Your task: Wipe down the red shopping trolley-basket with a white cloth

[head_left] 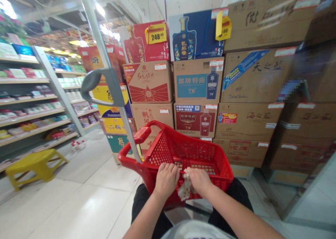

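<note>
Left hand (166, 180): fingers half curled and pointing down, resting at the near rim of a red plastic basket (223, 169), just beside a crumpled whitish wrapper (185, 189). Whether that hand has firm hold of anything, impossible to tell. Right hand (199, 180): fingers bent down over the top of the wrapper and apparently closed on it. The wrapper itself between the two hands, hanging over the basket's near edge, its lower end below the palms.

Under both hands, dark trousers (145, 205). Past the fingertips, the basket's mesh sides and red carrying handle (154, 125). Left of the left hand, a metal pole (128, 135) rising from the basket, topped by a grey grip (102, 85).

Farther ahead of the hands, stacked cardboard boxes (195, 79) with printed liquor bottles, and a yellow price tag (156, 33) on a red box high above. Far off to the left of the hands, store shelves (26, 100) of packaged goods, and a yellow stool (34, 167) on a pale tiled floor (78, 207).
</note>
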`<action>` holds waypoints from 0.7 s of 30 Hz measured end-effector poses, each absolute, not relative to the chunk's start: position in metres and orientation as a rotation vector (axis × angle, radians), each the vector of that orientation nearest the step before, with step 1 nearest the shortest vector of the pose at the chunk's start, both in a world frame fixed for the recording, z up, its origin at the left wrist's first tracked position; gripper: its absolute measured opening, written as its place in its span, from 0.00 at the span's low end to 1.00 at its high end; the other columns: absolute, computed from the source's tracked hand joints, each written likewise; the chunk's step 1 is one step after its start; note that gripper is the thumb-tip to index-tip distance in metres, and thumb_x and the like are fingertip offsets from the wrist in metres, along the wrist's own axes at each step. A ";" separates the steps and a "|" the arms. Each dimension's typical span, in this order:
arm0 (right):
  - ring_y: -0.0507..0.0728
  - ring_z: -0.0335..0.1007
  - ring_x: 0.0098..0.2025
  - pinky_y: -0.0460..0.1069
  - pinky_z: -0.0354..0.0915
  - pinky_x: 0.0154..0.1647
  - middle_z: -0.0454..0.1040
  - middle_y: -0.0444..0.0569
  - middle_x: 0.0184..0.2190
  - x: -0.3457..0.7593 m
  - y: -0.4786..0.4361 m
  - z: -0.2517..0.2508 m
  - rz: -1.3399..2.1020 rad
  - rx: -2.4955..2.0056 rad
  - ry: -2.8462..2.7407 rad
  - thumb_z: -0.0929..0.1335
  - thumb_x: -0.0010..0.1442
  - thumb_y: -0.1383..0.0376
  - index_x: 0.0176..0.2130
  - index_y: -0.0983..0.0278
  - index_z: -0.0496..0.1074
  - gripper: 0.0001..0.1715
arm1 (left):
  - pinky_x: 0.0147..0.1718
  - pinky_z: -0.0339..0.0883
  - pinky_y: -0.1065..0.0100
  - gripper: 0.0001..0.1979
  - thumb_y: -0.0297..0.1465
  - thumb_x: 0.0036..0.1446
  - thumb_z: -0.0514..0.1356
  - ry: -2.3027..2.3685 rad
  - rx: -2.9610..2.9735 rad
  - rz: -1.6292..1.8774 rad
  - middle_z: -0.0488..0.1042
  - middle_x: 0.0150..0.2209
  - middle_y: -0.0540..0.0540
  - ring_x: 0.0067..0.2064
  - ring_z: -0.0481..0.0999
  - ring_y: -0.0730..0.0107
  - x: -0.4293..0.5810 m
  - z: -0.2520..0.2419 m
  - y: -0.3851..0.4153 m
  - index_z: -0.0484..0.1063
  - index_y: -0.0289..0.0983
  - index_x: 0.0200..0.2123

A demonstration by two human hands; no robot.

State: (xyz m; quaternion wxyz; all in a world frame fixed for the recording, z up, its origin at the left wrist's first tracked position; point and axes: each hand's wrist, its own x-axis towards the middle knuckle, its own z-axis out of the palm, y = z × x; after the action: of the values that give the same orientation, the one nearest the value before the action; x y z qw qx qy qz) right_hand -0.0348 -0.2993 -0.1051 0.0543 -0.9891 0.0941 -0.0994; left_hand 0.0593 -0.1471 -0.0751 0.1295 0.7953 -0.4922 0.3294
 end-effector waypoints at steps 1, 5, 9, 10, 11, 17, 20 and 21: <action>0.59 0.74 0.39 0.48 0.63 0.37 0.76 0.52 0.36 -0.035 -0.299 -0.106 -0.305 -3.007 0.291 0.57 0.66 0.66 0.42 0.64 0.67 0.12 | 0.43 0.57 0.59 0.08 0.29 0.60 0.52 -1.407 2.314 0.970 0.72 0.32 0.47 0.37 0.69 0.64 0.062 -0.071 -0.144 0.70 0.40 0.32; 0.60 0.75 0.37 0.48 0.63 0.36 0.76 0.51 0.35 -0.031 -0.302 -0.101 -0.295 -3.013 0.292 0.57 0.65 0.68 0.42 0.64 0.68 0.13 | 0.48 0.55 0.55 0.09 0.32 0.61 0.53 -1.177 2.391 1.095 0.74 0.34 0.45 0.43 0.69 0.59 0.080 -0.058 -0.130 0.71 0.40 0.31; 0.59 0.75 0.36 0.47 0.63 0.34 0.77 0.50 0.35 -0.020 -0.300 -0.089 -0.236 -3.011 0.164 0.59 0.62 0.68 0.42 0.64 0.69 0.11 | 0.46 0.56 0.55 0.15 0.33 0.61 0.53 -1.186 2.427 1.116 0.71 0.24 0.46 0.35 0.69 0.62 0.089 -0.059 -0.127 0.68 0.39 0.22; 0.59 0.75 0.37 0.47 0.63 0.34 0.77 0.50 0.35 -0.016 -0.297 -0.086 -0.228 -3.008 0.120 0.60 0.61 0.67 0.42 0.63 0.69 0.11 | 0.45 0.56 0.55 0.15 0.33 0.61 0.52 -1.177 2.431 1.116 0.71 0.25 0.46 0.34 0.69 0.62 0.088 -0.061 -0.128 0.69 0.39 0.22; 0.59 0.75 0.38 0.47 0.63 0.34 0.77 0.49 0.37 -0.011 -0.294 -0.084 -0.226 -3.004 0.081 0.60 0.61 0.67 0.43 0.63 0.68 0.11 | 0.45 0.56 0.55 0.15 0.33 0.61 0.52 -1.164 2.437 1.116 0.71 0.25 0.46 0.34 0.69 0.62 0.088 -0.062 -0.129 0.69 0.39 0.22; 0.61 0.75 0.37 0.50 0.65 0.35 0.76 0.54 0.36 0.009 -0.272 -0.079 -0.245 -3.010 0.050 0.58 0.61 0.69 0.43 0.65 0.67 0.13 | 0.45 0.56 0.55 0.15 0.32 0.61 0.52 -1.157 2.452 1.113 0.71 0.25 0.46 0.34 0.68 0.62 0.083 -0.063 -0.129 0.69 0.38 0.23; 0.61 0.75 0.37 0.50 0.65 0.35 0.76 0.53 0.36 0.010 -0.270 -0.080 -0.251 -3.007 0.048 0.60 0.62 0.65 0.43 0.65 0.67 0.11 | 0.45 0.56 0.55 0.15 0.32 0.61 0.52 -1.167 2.447 1.125 0.71 0.25 0.47 0.34 0.68 0.63 0.085 -0.065 -0.128 0.69 0.38 0.23; 0.60 0.75 0.38 0.50 0.65 0.36 0.76 0.53 0.37 0.010 -0.269 -0.080 -0.260 -3.001 0.048 0.60 0.62 0.64 0.43 0.64 0.67 0.11 | 0.46 0.56 0.55 0.15 0.32 0.61 0.52 -1.167 2.441 1.130 0.71 0.25 0.47 0.34 0.68 0.63 0.086 -0.065 -0.128 0.69 0.38 0.23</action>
State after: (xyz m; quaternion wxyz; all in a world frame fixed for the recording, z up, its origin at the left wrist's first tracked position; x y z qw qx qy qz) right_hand 0.0104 -0.2688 -0.0799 0.0646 -0.9941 0.0158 -0.0861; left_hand 0.0859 -0.1279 -0.0655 0.1045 0.8280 -0.3958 0.3831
